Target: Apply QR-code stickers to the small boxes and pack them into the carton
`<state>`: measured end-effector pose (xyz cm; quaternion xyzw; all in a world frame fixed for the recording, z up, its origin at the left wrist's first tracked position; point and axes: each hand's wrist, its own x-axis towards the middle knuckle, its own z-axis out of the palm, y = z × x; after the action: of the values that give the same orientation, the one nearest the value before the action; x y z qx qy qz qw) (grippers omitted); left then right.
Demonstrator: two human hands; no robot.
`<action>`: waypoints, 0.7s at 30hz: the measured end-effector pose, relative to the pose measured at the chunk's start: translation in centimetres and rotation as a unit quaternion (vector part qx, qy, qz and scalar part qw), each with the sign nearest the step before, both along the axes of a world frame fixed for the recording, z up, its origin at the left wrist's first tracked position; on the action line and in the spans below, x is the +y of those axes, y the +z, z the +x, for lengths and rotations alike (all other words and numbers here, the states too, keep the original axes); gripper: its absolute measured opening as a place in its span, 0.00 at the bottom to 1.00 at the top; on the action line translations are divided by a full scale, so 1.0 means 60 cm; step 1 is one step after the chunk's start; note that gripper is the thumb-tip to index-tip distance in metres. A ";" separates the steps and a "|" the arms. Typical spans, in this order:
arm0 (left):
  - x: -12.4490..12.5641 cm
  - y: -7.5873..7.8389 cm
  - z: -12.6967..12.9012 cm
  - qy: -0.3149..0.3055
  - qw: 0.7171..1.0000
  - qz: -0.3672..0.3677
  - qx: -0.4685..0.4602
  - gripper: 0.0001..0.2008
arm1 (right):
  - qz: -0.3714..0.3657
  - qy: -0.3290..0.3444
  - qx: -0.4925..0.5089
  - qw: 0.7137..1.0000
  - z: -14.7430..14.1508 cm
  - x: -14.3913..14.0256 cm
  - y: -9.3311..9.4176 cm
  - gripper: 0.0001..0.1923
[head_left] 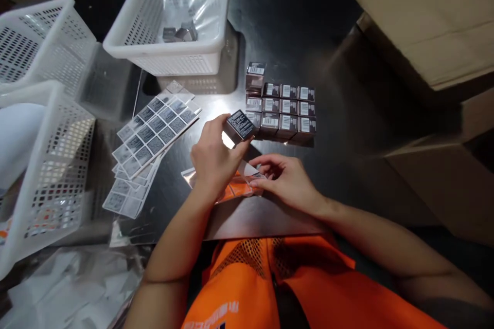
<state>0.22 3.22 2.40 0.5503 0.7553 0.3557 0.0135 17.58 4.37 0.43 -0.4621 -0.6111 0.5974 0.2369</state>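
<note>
My left hand point(212, 157) grips a small dark box point(241, 124) between thumb and fingers, with a face of fine white print turned up. Just right of it and closer to my body, my right hand point(287, 180) pinches the edge of a shiny sticker sheet point(235, 188), which reflects orange. What the curled fingertips hold beyond that edge is partly hidden. Past my hands stand small barcoded boxes point(288, 106) in tight rows, with one box point(255, 76) higher at the back left. A loose pile of printed label sheets point(156, 131) lies left of my left hand.
A white basket point(165, 54) with a few small boxes stands at the back. More white baskets point(77, 128) line the left side. Cardboard boxes point(432, 15) crowd the right. A clear bag of white scraps point(73, 288) sits at the lower left, beside the dark metal table point(332, 175).
</note>
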 end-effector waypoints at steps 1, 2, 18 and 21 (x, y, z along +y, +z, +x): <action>0.001 -0.001 -0.001 0.001 1.000 0.005 0.002 0.24 | 0.002 -0.003 -0.005 1.000 0.001 -0.001 0.001 0.18; 0.001 -0.002 -0.001 0.002 1.000 0.009 0.003 0.24 | 0.005 -0.001 -0.010 1.000 0.002 -0.001 0.003 0.16; 0.006 -0.001 -0.013 0.006 0.997 0.041 -0.072 0.27 | 0.511 0.029 -0.003 0.859 0.024 -0.004 -0.006 0.03; 0.009 -0.003 -0.020 0.018 0.993 0.053 -0.105 0.27 | 0.638 0.050 -0.026 0.768 0.030 -0.005 -0.004 0.06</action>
<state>-1.00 3.78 2.20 0.4964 0.7397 0.4509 0.0569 19.36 4.06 0.17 -0.1887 -0.8794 0.0690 0.4315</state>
